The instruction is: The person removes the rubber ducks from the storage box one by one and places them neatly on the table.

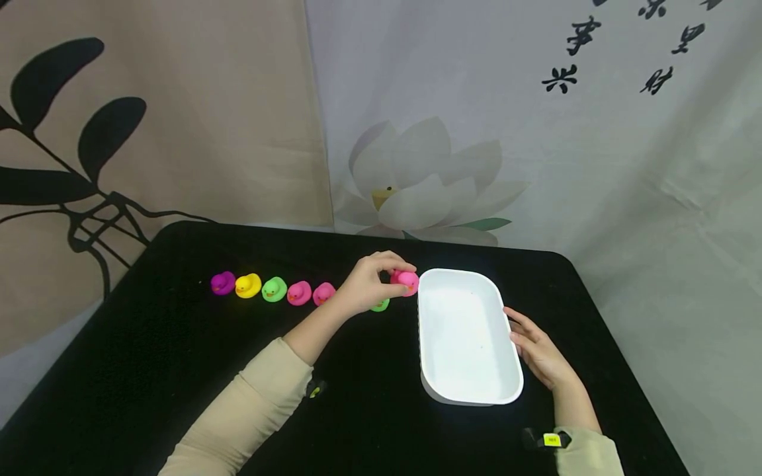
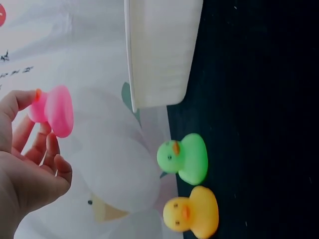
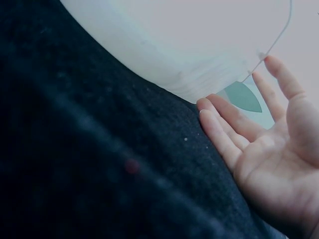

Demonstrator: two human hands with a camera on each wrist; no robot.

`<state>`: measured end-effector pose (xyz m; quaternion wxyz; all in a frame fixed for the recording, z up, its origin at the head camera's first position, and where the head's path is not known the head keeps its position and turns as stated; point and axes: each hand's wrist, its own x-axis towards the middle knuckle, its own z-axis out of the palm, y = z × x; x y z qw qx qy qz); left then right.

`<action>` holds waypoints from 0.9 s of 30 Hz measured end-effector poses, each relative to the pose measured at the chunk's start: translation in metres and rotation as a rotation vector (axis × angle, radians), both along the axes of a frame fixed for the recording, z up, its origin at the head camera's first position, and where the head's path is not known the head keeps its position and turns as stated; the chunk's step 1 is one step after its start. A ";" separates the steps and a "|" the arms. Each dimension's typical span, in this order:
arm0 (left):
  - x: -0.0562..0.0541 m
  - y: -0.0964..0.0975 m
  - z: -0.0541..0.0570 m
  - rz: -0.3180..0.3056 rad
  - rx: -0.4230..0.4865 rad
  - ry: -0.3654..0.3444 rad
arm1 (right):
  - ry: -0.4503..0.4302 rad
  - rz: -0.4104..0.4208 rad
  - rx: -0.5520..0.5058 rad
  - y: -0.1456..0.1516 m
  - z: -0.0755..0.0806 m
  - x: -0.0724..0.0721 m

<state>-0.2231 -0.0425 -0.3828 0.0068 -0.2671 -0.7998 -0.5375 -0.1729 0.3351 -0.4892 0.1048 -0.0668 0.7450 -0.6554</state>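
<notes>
My left hand [image 1: 368, 283] pinches a pink rubber duck [image 1: 408, 283] between thumb and fingertips, next to the far left corner of a white plastic tub [image 1: 470, 337]. In the left wrist view this duck [image 2: 59, 112] is held up above the table. Below it stand a green duck [image 2: 193, 158] and a yellow duck [image 2: 203, 213]; the hand hides the yellow one in the head view. My right hand [image 1: 540, 352] touches the tub's right side with its fingertips, its fingers mostly straight, as the right wrist view shows. Nothing lies inside the tub.
Left of my left hand, a row of ducks stands on the black table [image 1: 178, 370]: purple [image 1: 223, 283], yellow [image 1: 248, 285], green [image 1: 274, 289] and pink ones [image 1: 299, 293]. Behind the table's far edge hangs a printed cloth [image 1: 417, 79].
</notes>
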 end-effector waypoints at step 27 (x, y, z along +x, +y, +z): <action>0.022 -0.093 0.009 -0.004 -0.002 -0.096 | -0.017 -0.017 0.013 -0.002 0.002 0.000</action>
